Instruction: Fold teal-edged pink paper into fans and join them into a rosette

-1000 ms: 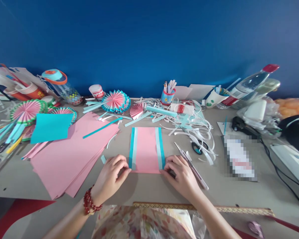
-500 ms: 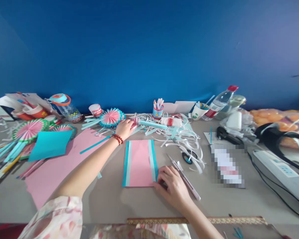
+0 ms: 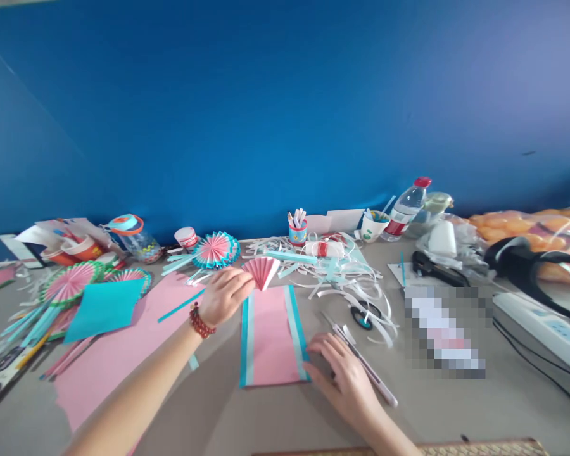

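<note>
Beyond, a blue cup [image 3: 297, 237] holds sticks [image 3: 297, 218]; left hand [image 3: 224, 295] pinches a pink fan [image 3: 265, 271], right hand [image 3: 342, 373] loosely curled.

Soft, moderate light washes the surface [image 3: 432, 415], a blurry shadow beside the left forearm [image 3: 142, 380]; the blue wall [image 3: 285, 107] pales over to the right, things stretch toward the edges, mosaic squares [image 3: 444, 335] hide one patch.

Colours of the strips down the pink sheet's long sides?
Teal outer strips, pale blue inner strips; seen in the head view.
</note>
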A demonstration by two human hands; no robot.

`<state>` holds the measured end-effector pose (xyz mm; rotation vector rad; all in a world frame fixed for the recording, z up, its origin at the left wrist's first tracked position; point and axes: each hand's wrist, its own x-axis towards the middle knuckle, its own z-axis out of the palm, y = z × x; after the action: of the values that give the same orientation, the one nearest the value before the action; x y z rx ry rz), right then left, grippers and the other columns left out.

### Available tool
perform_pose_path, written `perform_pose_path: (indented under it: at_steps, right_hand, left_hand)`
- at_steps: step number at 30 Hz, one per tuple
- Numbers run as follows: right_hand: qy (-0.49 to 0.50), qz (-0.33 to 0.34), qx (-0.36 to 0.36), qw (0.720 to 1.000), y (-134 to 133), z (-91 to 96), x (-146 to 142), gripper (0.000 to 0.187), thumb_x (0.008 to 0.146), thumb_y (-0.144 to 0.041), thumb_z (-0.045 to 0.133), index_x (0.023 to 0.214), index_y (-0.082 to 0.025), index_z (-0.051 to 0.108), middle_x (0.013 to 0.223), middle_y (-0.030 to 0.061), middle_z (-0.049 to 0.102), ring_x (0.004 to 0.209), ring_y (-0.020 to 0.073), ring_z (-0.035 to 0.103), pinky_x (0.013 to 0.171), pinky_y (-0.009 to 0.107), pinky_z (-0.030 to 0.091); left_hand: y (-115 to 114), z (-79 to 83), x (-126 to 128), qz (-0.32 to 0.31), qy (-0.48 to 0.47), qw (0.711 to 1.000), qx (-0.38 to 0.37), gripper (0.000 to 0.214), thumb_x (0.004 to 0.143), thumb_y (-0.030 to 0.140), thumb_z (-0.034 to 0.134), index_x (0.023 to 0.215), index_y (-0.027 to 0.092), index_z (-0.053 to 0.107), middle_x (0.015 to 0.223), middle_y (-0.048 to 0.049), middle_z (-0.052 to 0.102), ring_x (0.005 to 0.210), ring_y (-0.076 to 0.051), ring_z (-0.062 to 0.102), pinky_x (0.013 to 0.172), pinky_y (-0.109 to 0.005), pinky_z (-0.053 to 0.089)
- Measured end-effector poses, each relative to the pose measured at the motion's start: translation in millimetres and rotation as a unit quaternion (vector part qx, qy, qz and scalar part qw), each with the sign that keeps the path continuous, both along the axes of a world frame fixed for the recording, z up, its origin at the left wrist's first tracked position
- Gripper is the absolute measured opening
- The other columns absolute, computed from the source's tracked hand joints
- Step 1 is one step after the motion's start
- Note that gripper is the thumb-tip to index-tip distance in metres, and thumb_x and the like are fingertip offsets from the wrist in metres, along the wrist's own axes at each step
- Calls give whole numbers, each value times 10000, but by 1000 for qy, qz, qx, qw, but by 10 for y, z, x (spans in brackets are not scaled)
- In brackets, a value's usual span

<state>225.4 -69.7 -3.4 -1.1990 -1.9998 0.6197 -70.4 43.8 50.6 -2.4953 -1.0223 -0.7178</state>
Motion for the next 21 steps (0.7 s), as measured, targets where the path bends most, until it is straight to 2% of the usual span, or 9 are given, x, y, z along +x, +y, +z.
perform_pose_path:
  at_steps: [3, 6, 11, 13, 14, 15, 17, 19, 21]
  right_hand:
    - [145, 8, -110, 983, 45, 108, -48, 377, 905, -400, 609, 1241, -246, 535, 1093, 91, 634, 895, 219, 613, 767, 355, 515]
    - [314, 50, -220, 922, 191, 303, -210, 607, 846, -489, 662, 1354, -239, 441, 1129, 102, 618, 742, 157, 586, 617, 283, 498]
    - [395, 7, -277, 876, 441, 457, -504, 357, 759, -446, 764, 911, -187, 570, 621, -58, 492, 522, 75, 435, 505, 204, 378]
    - [422, 13, -264, 867, 476, 412, -565, 339, 759, -434, 765, 851, -190, 548, 637, -55, 502, 542, 77, 456, 530, 206, 400]
    - [428, 18, -253, 867, 479, 377, -584, 333, 765, -429, 761, 852, -192, 544, 664, -47, 523, 566, 85, 479, 553, 212, 422]
    - [425, 23, -241, 872, 476, 337, -596, 322, 775, -423, 754, 856, -194, 543, 684, -40, 539, 588, 93, 498, 576, 220, 439]
    - [399, 31, -210, 892, 457, 263, -606, 287, 803, -403, 736, 891, -196, 559, 722, -26, 567, 634, 110, 529, 622, 234, 461]
    - [364, 32, -165, 916, 434, 209, -597, 242, 833, -368, 714, 952, -202, 584, 791, -4, 602, 705, 132, 566, 672, 246, 476]
    - [334, 44, -112, 935, 418, 185, -576, 190, 856, -316, 692, 989, -215, 603, 895, 24, 630, 818, 161, 602, 745, 261, 491]
  left_hand:
    - [-331, 124, 88, -106, 17, 989, 101, 236, 924, 108, 535, 1063, 241, 672, 1037, -17, 736, 1000, -167, 651, 977, -360, 484]
    - [-522, 191, 200, -157, 17, 976, 148, 170, 888, 108, 596, 999, 198, 687, 1002, -18, 744, 960, -155, 656, 979, -346, 498]
    - [-674, 65, 243, -142, -51, 980, 127, 293, 864, 118, 648, 1121, 258, 663, 1141, -22, 702, 1089, -165, 623, 1070, -371, 449]
    - [-728, -16, 264, -65, -195, 978, 46, 456, 878, 201, 658, 1316, 274, 553, 1318, -89, 602, 1230, -243, 551, 1080, -461, 431]
    - [-754, -51, 288, -20, -295, 955, -30, 570, 894, 302, 650, 1421, 246, 439, 1432, -145, 494, 1308, -294, 487, 1071, -499, 434]
    - [-778, -81, 318, -10, -385, 917, -108, 687, 902, 415, 625, 1489, 230, 319, 1492, -178, 412, 1325, -317, 473, 1034, -501, 469]
    - [-813, -125, 384, -27, -483, 833, -269, 796, 883, 520, 613, 1517, 237, 222, 1424, -190, 482, 1218, -310, 574, 905, -448, 556]
    - [-829, -154, 424, -48, -514, 775, -366, 671, 890, 475, 624, 1451, 246, 337, 1220, -133, 630, 1047, -258, 662, 798, -371, 584]
    - [-827, -174, 420, -46, -517, 769, -372, 387, 898, 364, 640, 1250, 234, 544, 1065, -78, 671, 981, -221, 667, 808, -335, 565]
